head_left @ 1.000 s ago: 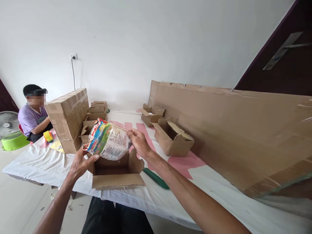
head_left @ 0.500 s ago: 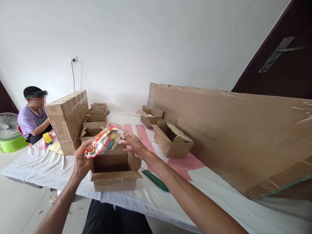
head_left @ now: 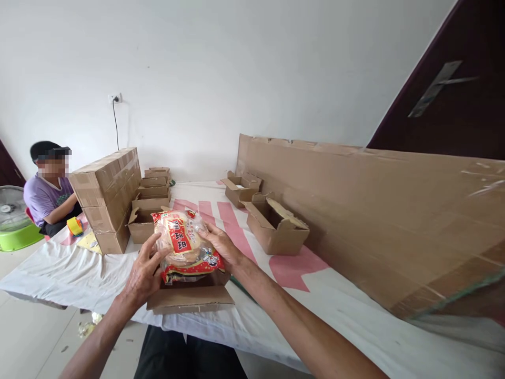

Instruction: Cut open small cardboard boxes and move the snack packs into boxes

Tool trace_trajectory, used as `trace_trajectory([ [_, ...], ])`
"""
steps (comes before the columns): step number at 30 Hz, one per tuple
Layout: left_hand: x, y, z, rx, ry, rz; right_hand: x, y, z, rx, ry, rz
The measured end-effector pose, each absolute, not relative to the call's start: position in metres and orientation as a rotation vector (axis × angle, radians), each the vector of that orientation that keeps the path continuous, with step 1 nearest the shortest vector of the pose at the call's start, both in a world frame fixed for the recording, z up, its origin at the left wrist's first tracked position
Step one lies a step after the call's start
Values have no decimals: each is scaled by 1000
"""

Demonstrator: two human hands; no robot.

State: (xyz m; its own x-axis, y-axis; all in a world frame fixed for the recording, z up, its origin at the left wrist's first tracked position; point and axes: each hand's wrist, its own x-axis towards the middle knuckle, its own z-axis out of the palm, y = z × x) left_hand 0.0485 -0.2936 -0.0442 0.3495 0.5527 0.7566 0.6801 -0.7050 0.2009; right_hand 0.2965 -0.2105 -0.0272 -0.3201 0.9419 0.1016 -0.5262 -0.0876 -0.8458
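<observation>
A red and clear plastic snack bag [head_left: 183,245] with round pale crackers showing through it is held between both hands, its printed face toward me. My left hand [head_left: 144,271] grips its left side and my right hand [head_left: 221,243] its right side. Right under the bag stands an open cardboard box [head_left: 191,299] near the table's front edge. The bag covers most of the box's opening, so its inside is largely hidden.
Behind the bag runs a row of open cardboard boxes [head_left: 142,223]. Taped closed boxes [head_left: 104,189] are stacked at left, near a tape dispenser [head_left: 74,227]. Two open boxes, the nearer one [head_left: 276,231] larger, stand by a tall cardboard sheet [head_left: 355,210]. A seated person [head_left: 49,197] is far left.
The snack bag has turned from edge-on to face me and has come down over the box. My right hand, apart from the bag before, has taken hold of its right side.
</observation>
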Motion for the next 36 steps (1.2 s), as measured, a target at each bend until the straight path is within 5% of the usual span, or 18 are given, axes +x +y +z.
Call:
trace_trajectory([
  [12,27,-265,23,-2306,-2104,-2315,298,-210,-1,-459,-1205,1713],
  [21,53,-255,13,-1808,-1773,-3168,302,-201,-4,-460,-1328,1676],
  [29,50,-267,17,-1923,-1735,-3220,297,-189,-9,-529,-1203,1570],
  [36,-7,-266,49,-2193,-1933,-3106,316,-176,32,-564,-1487,1534],
])
